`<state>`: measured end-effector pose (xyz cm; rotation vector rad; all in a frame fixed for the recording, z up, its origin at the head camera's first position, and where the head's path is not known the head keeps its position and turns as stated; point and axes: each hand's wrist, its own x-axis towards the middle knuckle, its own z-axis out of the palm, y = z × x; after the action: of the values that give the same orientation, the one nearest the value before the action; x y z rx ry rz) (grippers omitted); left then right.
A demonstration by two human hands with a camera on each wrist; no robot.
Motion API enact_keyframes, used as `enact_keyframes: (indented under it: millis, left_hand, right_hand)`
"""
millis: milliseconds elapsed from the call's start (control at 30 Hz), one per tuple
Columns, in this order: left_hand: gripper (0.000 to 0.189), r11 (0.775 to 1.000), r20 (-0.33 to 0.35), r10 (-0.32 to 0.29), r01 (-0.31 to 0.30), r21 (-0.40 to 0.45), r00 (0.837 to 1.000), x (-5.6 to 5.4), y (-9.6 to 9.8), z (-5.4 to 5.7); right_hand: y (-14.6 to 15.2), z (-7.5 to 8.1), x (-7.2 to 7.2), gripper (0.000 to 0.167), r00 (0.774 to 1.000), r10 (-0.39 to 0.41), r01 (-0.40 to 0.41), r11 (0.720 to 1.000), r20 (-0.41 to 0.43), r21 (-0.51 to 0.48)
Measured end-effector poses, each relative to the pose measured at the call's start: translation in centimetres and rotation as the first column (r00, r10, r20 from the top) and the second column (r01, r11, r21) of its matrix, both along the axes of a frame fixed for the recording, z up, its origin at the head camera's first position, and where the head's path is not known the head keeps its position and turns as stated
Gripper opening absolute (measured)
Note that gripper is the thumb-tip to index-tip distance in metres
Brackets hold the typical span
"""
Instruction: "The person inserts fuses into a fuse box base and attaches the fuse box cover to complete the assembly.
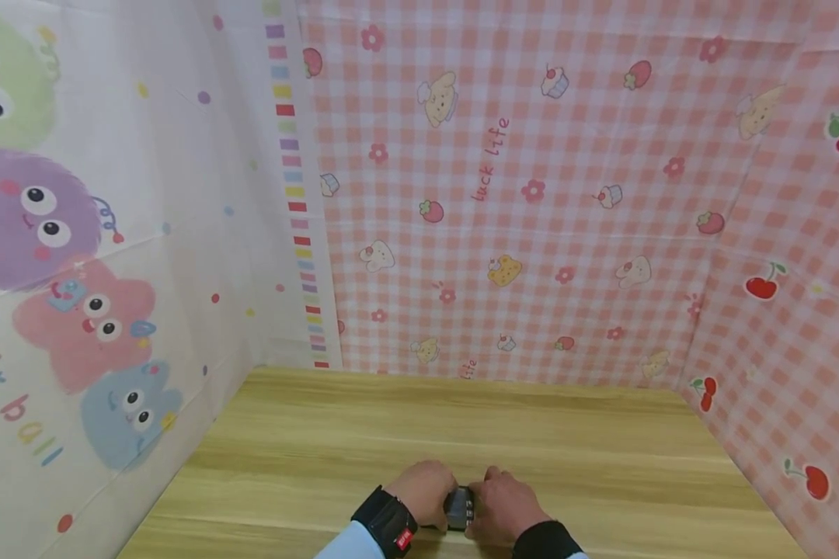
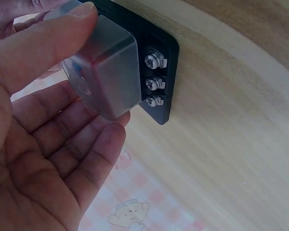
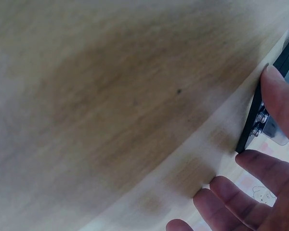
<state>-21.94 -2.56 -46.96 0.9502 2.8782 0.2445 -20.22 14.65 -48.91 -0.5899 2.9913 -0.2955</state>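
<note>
A small electrical device (image 1: pixel 459 508) with a black base and a clear box-shaped cover sits on the table between both hands. My left hand (image 1: pixel 426 493) holds the clear cover (image 2: pixel 116 67), thumb on one side and fingertips on the opposite side. Beyond the cover, the black base plate (image 2: pixel 172 53) carries a row of three metal screw terminals (image 2: pixel 154 83). With thumb and index finger, my right hand (image 1: pixel 505 505) pinches the base (image 3: pixel 254 108) at its edges; its other fingers touch or hover near the tabletop. Something reddish shows through the cover, too blurred to tell.
The wood-grain table (image 1: pixel 322 435) is bounded by a pink checked cloth (image 1: pixel 531 233) at the back and right. A white cloth with cartoon figures (image 1: pixel 203 194) hangs at the left. Dark bands (image 1: pixel 384 520) circle both wrists.
</note>
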Motion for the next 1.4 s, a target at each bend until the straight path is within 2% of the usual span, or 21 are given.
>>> enact_keyframes:
  millis: [300,433,700,967,1233,1400]
  left_hand:
    - [0.030,1.000,0.006,0.012,-0.012,-0.006,1.000,0.14,0.04,0.16]
    - [0.031,1.000,0.003,-0.004,0.004,-0.001,1.000,0.09,-0.04,0.02]
    - [0.038,0.998,-0.067,-0.043,0.039,-0.057,0.997,0.10,-0.14,-0.45]
    - [0.038,0.994,-0.099,-0.063,0.054,-0.092,0.993,0.29,-0.04,-0.43]
    - [0.041,0.993,-0.084,-0.061,0.052,-0.109,0.995,0.59,-0.17,0.18]
    - [0.044,0.995,-0.069,-0.056,0.050,-0.086,0.996,0.62,-0.94,0.09]
  right_hand:
    - [0.11,0.00,-0.08,0.057,1.000,-0.005,0.005,1.000,0.017,0.004]
    - [0.14,0.05,-0.03,0.057,1.000,-0.010,0.009,1.000,0.024,0.008]
    - [0.29,0.31,0.23,0.056,1.000,-0.010,0.010,1.000,0.020,-0.009]
    - [0.52,0.35,0.34,0.056,1.000,-0.004,0.004,1.000,0.019,-0.010]
    - [0.49,0.38,0.40,0.057,1.000,-0.004,0.004,1.000,-0.004,-0.017]
    - [0.02,0.24,0.35,0.058,1.000,0.003,-0.003,1.000,-0.021,-0.016]
